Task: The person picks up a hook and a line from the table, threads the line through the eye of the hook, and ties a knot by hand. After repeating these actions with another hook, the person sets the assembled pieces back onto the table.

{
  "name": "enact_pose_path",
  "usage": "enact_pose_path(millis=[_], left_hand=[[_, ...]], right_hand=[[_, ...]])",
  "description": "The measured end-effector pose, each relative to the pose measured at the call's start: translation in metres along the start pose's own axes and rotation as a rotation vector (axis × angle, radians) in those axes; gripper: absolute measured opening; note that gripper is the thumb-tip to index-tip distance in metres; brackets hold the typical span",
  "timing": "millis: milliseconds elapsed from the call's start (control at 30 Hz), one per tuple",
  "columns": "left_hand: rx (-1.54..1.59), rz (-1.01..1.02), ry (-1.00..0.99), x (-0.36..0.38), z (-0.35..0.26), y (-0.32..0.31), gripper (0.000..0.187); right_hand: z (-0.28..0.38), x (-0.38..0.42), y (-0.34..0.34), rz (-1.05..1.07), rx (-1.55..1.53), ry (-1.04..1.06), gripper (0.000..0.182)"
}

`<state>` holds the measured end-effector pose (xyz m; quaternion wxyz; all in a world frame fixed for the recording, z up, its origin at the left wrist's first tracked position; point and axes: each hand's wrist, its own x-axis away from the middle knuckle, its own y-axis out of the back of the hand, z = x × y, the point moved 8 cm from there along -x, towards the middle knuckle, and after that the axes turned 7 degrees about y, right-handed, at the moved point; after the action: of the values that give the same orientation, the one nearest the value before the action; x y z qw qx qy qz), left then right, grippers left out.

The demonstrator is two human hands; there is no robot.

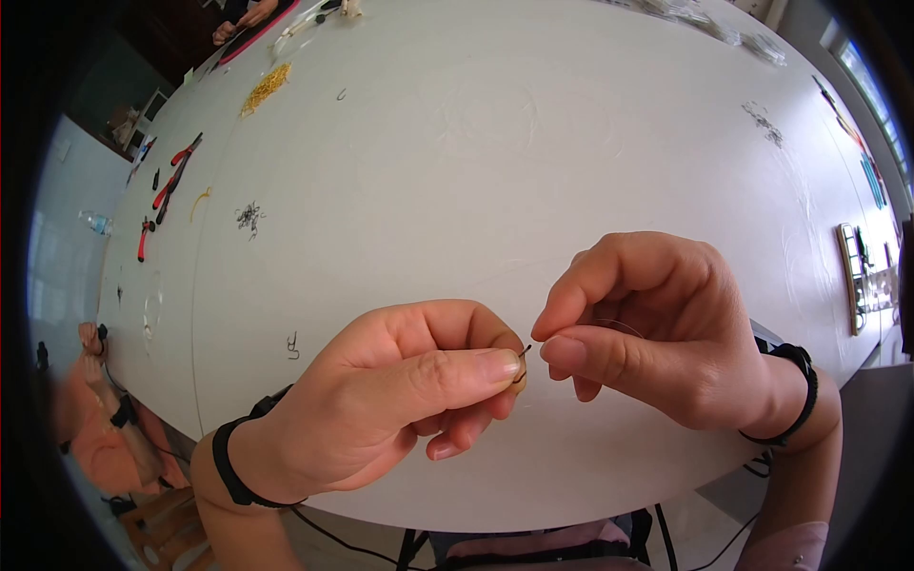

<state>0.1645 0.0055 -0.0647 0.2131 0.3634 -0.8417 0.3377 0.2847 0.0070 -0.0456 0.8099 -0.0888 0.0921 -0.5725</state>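
Observation:
My left hand [419, 381] is closed, with thumb and forefinger pinching a small dark fish hook [525, 354]; its end sticks out past the thumbnail and the rest is partly covered. Just to the right, my right hand [647, 333] has thumb and forefinger brought together around a thin clear fishing line [624, 325], which curves behind the thumb. Between the two hands is a narrow gap, where the line is too fine to follow. A few loose fish hooks [293, 345] lie on the white table [428, 219] left of my left hand.
Piles of dark hooks [249, 219] and small dark pieces [762, 124] lie left and far right. Red-handled pliers [176, 176], red-handled cutters [144, 240] and a yellow pile [267, 88] are at left. A person in orange [109, 419] sits at left; another person's hands [249, 17] show at the top.

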Motion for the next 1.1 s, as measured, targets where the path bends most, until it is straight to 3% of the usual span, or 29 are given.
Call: enact_pose_path(millis=[300,467,567,733,867,967,1033,1100], left_hand=[[0.041,0.027,0.012,0.000,0.002,-0.001,0.017],[0.023,-0.025,-0.010,0.001,0.002,0.000,0.016],[-0.069,-0.094,-0.080,0.002,-0.003,0.003,0.013],[-0.270,-0.213,-0.240,0.007,-0.012,0.006,0.013],[-0.283,-0.212,-0.257,0.009,-0.014,0.004,0.014],[-0.229,-0.175,-0.174,0.005,-0.010,0.005,0.014],[-0.058,-0.084,-0.007,0.000,0.001,0.003,0.015],[-0.029,-0.067,0.012,0.000,0.003,0.003,0.016]], right_hand=[[0.003,0.000,0.002,0.010,0.204,0.094,0.004],[0.017,0.003,-0.002,0.053,0.536,0.356,0.008],[0.019,0.004,-0.003,0.040,0.555,0.388,0.009],[0.020,0.004,-0.005,0.057,0.569,0.382,0.009],[0.016,0.004,-0.003,0.057,0.514,0.341,0.008],[0.009,0.002,0.002,0.001,0.346,0.185,0.008],[0.010,0.002,0.001,0.025,0.358,0.181,0.008],[0.009,0.001,0.002,0.050,0.370,0.177,0.010]])
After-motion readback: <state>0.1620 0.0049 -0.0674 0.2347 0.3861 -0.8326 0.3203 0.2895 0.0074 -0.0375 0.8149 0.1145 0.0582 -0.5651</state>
